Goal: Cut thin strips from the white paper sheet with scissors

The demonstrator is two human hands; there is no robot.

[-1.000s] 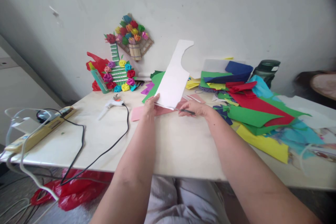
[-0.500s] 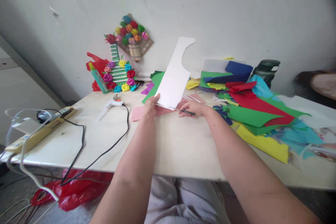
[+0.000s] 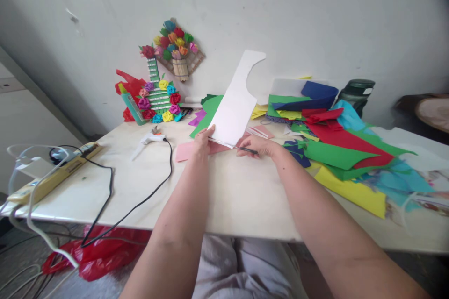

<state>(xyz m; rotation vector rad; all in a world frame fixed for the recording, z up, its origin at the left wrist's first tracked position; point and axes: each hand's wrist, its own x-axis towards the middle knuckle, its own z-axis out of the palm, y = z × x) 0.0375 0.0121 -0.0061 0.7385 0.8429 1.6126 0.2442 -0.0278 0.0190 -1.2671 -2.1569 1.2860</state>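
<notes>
A sheet of white card [image 3: 232, 107] with a curved cut-out on its upper right side is held up, tilted, over the table. My left hand [image 3: 202, 141] pinches its lower left corner. In my right hand [image 3: 257, 145] is a pair of scissors [image 3: 248, 150] with dark handles, my fingers closed round them. The blades lie along the card's lower edge, pointing toward my left hand. Beneath the card, pink paper [image 3: 184, 151] lies on the table, and thin white strips [image 3: 258, 131] rest on more pink paper to the right.
A white glue gun [image 3: 149, 139] with a black cord lies left, near a power strip [image 3: 52, 180]. A glue bottle [image 3: 132, 105] and a paper-flower craft [image 3: 159, 96] stand behind. Coloured paper [image 3: 343, 152] is heaped at right, beside a dark bottle [image 3: 354, 95].
The white card's top has swung slightly to the right and down. My right hand with the scissors has shifted a little to the left; my left hand keeps its hold.
</notes>
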